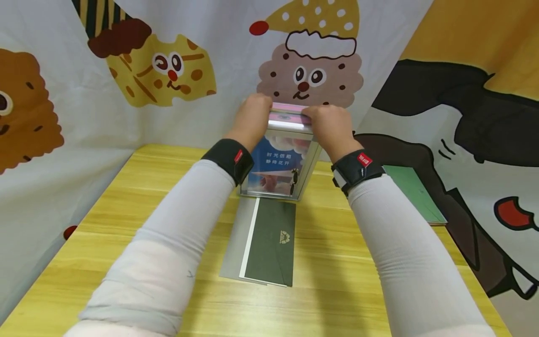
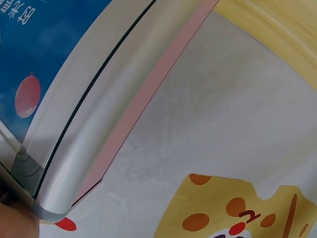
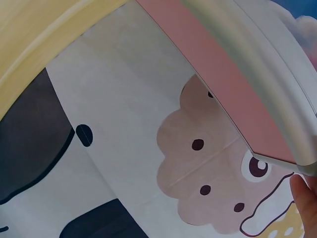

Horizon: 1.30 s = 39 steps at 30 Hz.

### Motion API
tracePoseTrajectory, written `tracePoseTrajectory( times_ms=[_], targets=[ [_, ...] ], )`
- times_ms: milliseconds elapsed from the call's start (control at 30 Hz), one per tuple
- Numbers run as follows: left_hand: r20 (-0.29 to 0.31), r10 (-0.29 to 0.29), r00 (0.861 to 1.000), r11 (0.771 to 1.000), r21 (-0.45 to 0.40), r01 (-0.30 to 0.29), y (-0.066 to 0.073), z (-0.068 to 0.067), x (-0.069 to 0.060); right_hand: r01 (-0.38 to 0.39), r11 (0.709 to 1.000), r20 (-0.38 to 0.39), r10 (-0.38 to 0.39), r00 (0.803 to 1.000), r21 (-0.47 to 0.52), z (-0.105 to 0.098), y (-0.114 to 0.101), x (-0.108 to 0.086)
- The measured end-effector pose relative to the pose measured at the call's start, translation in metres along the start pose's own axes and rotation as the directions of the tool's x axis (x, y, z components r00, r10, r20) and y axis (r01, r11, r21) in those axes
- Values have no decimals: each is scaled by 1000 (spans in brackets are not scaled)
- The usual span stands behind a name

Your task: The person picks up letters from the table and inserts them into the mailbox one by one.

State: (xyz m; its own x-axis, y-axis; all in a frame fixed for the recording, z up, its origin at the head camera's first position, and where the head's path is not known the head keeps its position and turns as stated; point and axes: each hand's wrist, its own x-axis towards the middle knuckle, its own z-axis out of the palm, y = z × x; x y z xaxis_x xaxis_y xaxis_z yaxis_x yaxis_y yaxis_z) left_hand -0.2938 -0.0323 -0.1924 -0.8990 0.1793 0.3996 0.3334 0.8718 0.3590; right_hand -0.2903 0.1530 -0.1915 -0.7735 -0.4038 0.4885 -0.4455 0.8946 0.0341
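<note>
A clear-fronted letter box with a silver frame and a pink top stands at the far side of the table, its blue card showing through the front. A lock with keys hangs on its lower right front. My left hand grips the top left corner, and my right hand grips the top right corner. Both wrist views show the silver frame close up, with fingertips at its corner. Just in front of the box lie a dark green envelope and a grey envelope partly under it.
Green flat paper items lie at the table's right edge. Behind the wooden table hangs a white curtain with cartoon prints, close to the back of the box. Both forearms wear light sleeves and black wrist straps.
</note>
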Motion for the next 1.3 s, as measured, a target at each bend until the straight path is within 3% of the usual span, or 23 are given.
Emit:
tracePoseTrajectory(
  times_ms=[333,567,667,767,933,1000,1133,1200,1300],
  targets=[
    [34,-61,998,998,35,60,2,-2,-2,-50,998,21,49,999,31,-1,-1,-1],
    [-8,-17,1000,1000,-3,16,1,-6,-12,-12,998,-58,15,998,61,1,-1,-8],
    [-36,7,999,1000,-22,-8,3,-11,-22,9,993,-97,3,995,117,-4,-1,-17],
    [-100,43,994,997,-58,-49,5,-17,-38,38,979,-177,-3,984,198,-13,-2,-33],
    [-194,143,971,981,-99,-165,2,-17,-80,110,970,-388,-18,921,216,-27,2,-67],
    [-169,134,976,979,-129,-157,-1,-12,-97,95,973,-433,6,901,212,-30,5,-84],
    [-15,11,1000,981,-195,-14,-10,3,-127,-31,963,-374,134,918,268,-29,5,-127],
    [71,-64,995,972,-223,78,-15,14,-138,-105,953,-302,193,934,284,-24,3,-148],
    [148,-132,980,961,-223,163,-23,35,-150,-202,939,-170,256,952,280,-13,-1,-175]
  ],
)
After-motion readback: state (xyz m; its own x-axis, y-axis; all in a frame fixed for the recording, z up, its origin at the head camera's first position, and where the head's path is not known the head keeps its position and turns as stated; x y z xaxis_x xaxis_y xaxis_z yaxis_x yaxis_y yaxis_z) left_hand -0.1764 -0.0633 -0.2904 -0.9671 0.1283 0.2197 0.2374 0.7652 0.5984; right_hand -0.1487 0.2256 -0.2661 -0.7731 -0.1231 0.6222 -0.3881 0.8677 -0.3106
